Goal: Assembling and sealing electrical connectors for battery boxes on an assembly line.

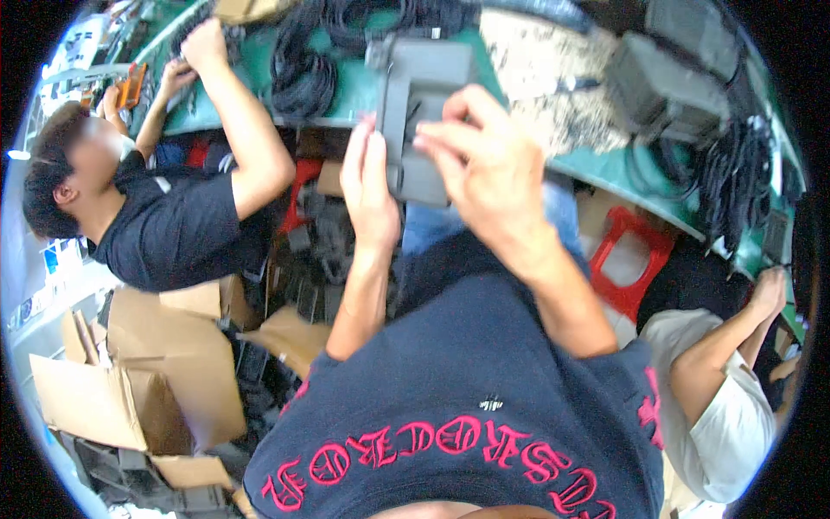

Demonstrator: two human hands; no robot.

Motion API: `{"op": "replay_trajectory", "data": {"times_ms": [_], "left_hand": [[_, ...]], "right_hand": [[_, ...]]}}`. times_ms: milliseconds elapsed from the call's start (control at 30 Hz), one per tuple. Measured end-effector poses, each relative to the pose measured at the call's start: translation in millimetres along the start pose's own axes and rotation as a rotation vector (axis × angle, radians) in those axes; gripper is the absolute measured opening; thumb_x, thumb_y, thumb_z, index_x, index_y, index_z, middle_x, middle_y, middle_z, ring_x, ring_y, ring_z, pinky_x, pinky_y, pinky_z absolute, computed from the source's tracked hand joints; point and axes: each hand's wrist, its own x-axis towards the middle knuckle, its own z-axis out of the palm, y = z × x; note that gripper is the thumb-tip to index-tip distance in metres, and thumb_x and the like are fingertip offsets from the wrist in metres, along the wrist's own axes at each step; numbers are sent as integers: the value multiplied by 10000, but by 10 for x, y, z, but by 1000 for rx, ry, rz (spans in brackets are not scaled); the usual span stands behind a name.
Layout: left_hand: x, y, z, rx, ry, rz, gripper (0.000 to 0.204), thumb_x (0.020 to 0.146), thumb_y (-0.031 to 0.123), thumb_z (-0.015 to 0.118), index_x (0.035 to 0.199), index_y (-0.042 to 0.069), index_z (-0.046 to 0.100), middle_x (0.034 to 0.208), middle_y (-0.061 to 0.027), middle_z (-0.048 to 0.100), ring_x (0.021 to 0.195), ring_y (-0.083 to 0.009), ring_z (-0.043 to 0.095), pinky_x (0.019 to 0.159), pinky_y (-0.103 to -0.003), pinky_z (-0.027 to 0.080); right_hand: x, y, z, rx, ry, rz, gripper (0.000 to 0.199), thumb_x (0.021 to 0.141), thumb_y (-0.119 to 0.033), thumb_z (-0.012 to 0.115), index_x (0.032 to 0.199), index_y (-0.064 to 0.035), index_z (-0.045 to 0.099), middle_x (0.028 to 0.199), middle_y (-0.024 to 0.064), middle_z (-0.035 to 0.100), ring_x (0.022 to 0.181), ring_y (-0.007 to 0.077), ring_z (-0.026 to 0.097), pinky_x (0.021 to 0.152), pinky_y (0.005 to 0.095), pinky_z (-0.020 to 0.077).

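A dark grey rectangular plastic case [428,65] with a recess in its face is tilted up at the table's near edge, in front of my body. My left hand [373,190] grips its left side, thumb and fingers along the edge. Over the recess is my right hand [497,164], its thumb and fingertips pinched together against the case. Whatever lies between those fingertips, if anything, is too small to make out.
Coiled black cables [303,78] lie on the green table [356,108]. On the right are stacked grey cases [670,91], hanging cables [735,173] and a red stool [653,238]. Co-workers sit left [181,208] and right [731,424]; cardboard boxes [86,398] stand at lower left.
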Motion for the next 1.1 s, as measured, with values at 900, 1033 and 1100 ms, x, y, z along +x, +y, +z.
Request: {"op": "replay_trajectory", "data": {"times_ms": [900, 1033, 1100], "left_hand": [[1244, 1794, 2081, -11, -729, 113, 247, 916, 183, 659, 1052, -19, 702, 1002, -63, 697, 864, -109, 635, 793, -247, 489], [1490, 1982, 3345, -78, -1069, -24, 289, 894, 232, 677, 1103, 32, 667, 1020, -81, 689, 887, -146, 660, 789, -347, 558], [1681, 1577, 4025, -106, -1128, 1, 288, 854, 209, 721, 1061, 15, 672, 985, -97, 693, 839, -175, 675, 767, -376, 563]], "right_hand": [[-1046, -179, -1980, -312, -215, 69, 353, 642, -133, 763, 973, -63, 661, 979, 81, 622, 1024, 236, 602, 1150, 559, 208], [-849, -134, -2924, -677, 204, 121, 446, 649, 33, 638, 1086, -51, 653, 1029, 98, 654, 1082, 270, 608, 1167, 583, 154], [-601, 129, -3205, -831, 317, 168, 483, 668, 70, 599, 1133, -53, 637, 1088, 107, 637, 1124, 286, 582, 1164, 592, 152]]}}
